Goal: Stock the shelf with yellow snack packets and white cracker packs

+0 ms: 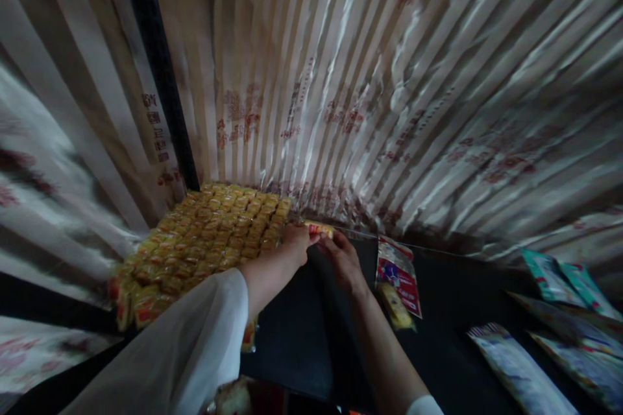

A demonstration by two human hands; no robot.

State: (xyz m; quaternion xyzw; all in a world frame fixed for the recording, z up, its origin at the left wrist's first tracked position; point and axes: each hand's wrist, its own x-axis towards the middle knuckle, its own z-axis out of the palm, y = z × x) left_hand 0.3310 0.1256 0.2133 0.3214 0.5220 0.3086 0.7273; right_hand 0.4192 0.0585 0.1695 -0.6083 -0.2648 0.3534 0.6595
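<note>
Between my two hands is a small wrapped snack packet (318,229), yellow with red print. My left hand (296,240) closes on its left end, and my right hand (342,258) pinches its right end from below. Just left of my left hand lies a large block of yellow wrapped packets (214,233), set in tight rows on the black shelf (296,331). Right of my right forearm, another yellow wrapped packet (395,307) lies against a red and white pouch (399,272). My fingertips are partly hidden by dim light and blur.
Striped plastic sheeting with red print (341,110) hangs behind and to the left. A dark upright post (160,65) stands at the back left. Green packs (555,277) and several flat bags (516,363) lie at the right. Something pale (233,397) shows below the front edge.
</note>
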